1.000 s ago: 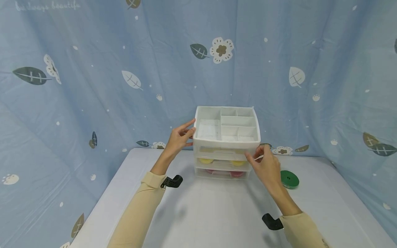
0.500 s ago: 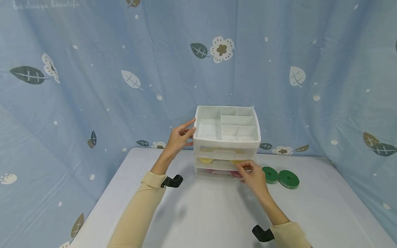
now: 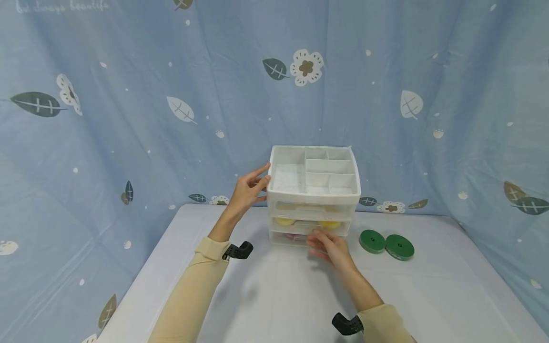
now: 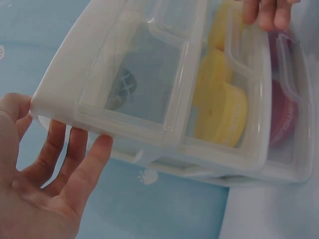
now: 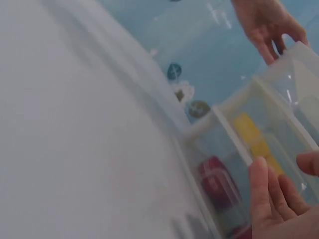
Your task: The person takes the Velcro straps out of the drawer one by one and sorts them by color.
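Observation:
A white desktop drawer unit (image 3: 313, 199) with clear drawers stands at the back of the table. My left hand (image 3: 248, 191) touches its left side with extended fingers. My right hand (image 3: 332, 248) is in front of the lower drawers, fingers loosely bent near the middle drawer's handle; contact cannot be told. Through the clear fronts, yellow rolls (image 4: 227, 113) show in the middle drawer and dark red rolls (image 4: 282, 112) in the bottom one. The top drawer (image 4: 144, 84) shows no rolls in the left wrist view. All drawers look pushed in.
Two round green rolls (image 3: 372, 241) with small centre holes lie side by side to the right of the unit. A divided tray (image 3: 289, 178) forms the unit's top. Behind the white table (image 3: 279, 295) hangs a blue patterned curtain (image 3: 240, 95).
My right hand has moved left and down from the unit's right front edge to the middle of the lower drawers, uncovering the second green roll. My left hand has stayed in place.

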`<state>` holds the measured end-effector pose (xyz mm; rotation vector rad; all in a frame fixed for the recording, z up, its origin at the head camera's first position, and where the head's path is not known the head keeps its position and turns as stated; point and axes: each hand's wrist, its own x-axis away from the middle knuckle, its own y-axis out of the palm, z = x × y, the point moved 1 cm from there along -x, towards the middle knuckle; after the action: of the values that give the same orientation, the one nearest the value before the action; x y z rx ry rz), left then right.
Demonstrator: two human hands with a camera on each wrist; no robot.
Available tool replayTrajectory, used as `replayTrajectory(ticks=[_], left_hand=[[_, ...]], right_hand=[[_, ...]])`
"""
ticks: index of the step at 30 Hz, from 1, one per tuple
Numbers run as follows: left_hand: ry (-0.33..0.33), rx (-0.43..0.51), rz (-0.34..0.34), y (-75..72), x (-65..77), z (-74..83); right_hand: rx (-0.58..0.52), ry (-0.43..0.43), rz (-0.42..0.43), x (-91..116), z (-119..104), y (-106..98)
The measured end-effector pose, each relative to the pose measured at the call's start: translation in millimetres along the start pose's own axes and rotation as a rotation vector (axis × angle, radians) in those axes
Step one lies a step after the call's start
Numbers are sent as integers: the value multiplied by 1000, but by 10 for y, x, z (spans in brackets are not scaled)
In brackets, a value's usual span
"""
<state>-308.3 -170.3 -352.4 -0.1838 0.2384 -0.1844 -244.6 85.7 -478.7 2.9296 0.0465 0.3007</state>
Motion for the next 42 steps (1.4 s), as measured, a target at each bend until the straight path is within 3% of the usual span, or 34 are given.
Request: replayTrajectory(ticks=[6, 16, 25, 33, 37, 42], left_hand=[[23, -14, 19, -12, -67, -137], [40, -35, 32, -1, -64, -136], [28, -30, 39, 6, -69, -136], [11, -21, 26, 4, -64, -123], [-2, -10, 13, 7, -32, -40], [9, -22, 24, -2, -69, -125]], right_hand=[[-271, 65, -49, -4, 3, 95], [-425, 90, -35, -39, -27, 146], [-487, 95, -50, -45, -40, 166], [-465, 77, -63, -35, -34, 172], [-450, 84, -59, -31, -36, 172], [-424, 84, -70, -16, -32, 162]])
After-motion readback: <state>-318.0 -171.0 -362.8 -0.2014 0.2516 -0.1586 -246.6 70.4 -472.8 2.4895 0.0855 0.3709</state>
